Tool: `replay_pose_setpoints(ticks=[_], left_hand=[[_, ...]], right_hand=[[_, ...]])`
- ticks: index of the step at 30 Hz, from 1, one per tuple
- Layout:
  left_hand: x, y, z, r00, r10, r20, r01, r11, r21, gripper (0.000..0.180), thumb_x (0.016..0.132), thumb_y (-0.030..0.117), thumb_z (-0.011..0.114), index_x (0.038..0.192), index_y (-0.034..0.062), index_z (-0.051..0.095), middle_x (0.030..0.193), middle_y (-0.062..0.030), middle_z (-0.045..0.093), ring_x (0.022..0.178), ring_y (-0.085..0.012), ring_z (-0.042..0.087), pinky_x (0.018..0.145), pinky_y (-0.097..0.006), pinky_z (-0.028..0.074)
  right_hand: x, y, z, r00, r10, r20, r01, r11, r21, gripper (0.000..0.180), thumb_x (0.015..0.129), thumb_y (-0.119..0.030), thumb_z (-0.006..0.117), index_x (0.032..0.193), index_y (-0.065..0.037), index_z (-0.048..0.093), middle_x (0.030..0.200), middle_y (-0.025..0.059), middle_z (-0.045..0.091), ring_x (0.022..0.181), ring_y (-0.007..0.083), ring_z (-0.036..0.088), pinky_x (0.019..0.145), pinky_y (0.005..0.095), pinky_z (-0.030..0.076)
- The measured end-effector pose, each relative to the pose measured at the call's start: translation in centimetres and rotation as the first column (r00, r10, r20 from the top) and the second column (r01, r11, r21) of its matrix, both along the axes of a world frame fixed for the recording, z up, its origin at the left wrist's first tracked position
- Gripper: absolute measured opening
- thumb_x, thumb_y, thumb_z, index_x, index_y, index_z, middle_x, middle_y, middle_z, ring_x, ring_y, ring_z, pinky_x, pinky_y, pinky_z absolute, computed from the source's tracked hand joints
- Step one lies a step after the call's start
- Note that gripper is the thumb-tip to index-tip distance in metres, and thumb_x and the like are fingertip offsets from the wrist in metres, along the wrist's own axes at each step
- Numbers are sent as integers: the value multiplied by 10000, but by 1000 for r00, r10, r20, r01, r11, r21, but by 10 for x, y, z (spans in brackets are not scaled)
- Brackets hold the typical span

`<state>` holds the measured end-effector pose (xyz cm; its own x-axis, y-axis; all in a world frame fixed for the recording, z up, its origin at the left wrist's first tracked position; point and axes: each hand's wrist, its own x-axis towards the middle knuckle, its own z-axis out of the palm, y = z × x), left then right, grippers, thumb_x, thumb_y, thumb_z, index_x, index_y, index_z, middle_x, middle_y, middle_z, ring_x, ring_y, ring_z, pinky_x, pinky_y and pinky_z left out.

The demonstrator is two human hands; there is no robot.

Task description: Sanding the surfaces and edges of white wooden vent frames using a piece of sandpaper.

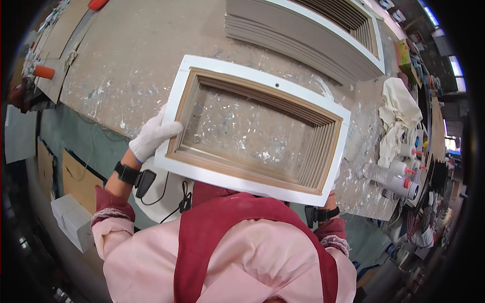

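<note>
A stack of rectangular frames, the top white frame [227, 67] uppermost, lies in front of me on the worktable [136, 65]. Brown inner edges step down inside it, and the paint-spotted tabletop shows through the opening. My left hand [154, 134], in a white knitted glove, grips the left side of the top frame, its thumb over the rim and its fingers along the outer wall. My right hand [333, 184] is at the right side near the lower right corner. The frame's edge hides most of it, so its fingers do not show.
Another frame stack [303, 43] stands at the far right. Along the right edge are a crumpled cream cloth [399, 106], a clear plastic bottle [379, 173] and several red-tipped bottles [401, 166]. An orange cup [44, 71] is far left; a white stool [174, 202] sits below the table edge.
</note>
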<state>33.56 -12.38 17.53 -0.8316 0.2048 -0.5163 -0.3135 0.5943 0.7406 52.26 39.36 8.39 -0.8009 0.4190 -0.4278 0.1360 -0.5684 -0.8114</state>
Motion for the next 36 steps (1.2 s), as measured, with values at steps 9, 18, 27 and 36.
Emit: replay_pose_setpoints(ticks=[9, 18, 27, 36], left_hand=[[61, -34, -30, 989, 139, -45, -125, 966, 228, 686, 865, 318, 538, 1470, 25, 403, 1254, -96, 582, 1111, -176, 547, 958, -289, 436], [98, -43, -69, 974, 141, -178, -115, 982, 152, 583, 997, 371, 536, 1446, 19, 418, 1307, -64, 539, 1149, -174, 538, 986, -311, 438], [122, -29, -53, 921, 375, -103, -288, 836, 467, 602, 964, 261, 539, 1463, -32, 376, 1381, -113, 497, 1263, -191, 484, 1085, -329, 363], [208, -52, -62, 749, 621, 230, -590, 469, 657, 619, 1018, 391, 523, 1465, -6, 363, 1366, -95, 514, 1244, -218, 505, 1057, -360, 408]], right_hand=[[31, -20, -13, 999, -21, 39, 23, 998, -50, 553, 1056, -364, 402, 1509, -51, 351, 1388, 121, 533, 1176, 266, 597, 992, 405, 523], [49, -35, -10, 997, -52, 48, 56, 996, -66, 551, 1057, -368, 400, 1505, -51, 356, 1386, 122, 535, 1176, 266, 597, 991, 409, 524], [59, -35, -16, 999, -37, 22, 39, 996, -86, 549, 1057, -371, 398, 1502, -51, 362, 1383, 123, 537, 1176, 266, 598, 990, 414, 525], [136, -44, -38, 986, -84, 147, 108, 980, -166, 540, 1058, -371, 393, 1492, -50, 373, 1374, 125, 544, 1174, 267, 598, 990, 419, 525]])
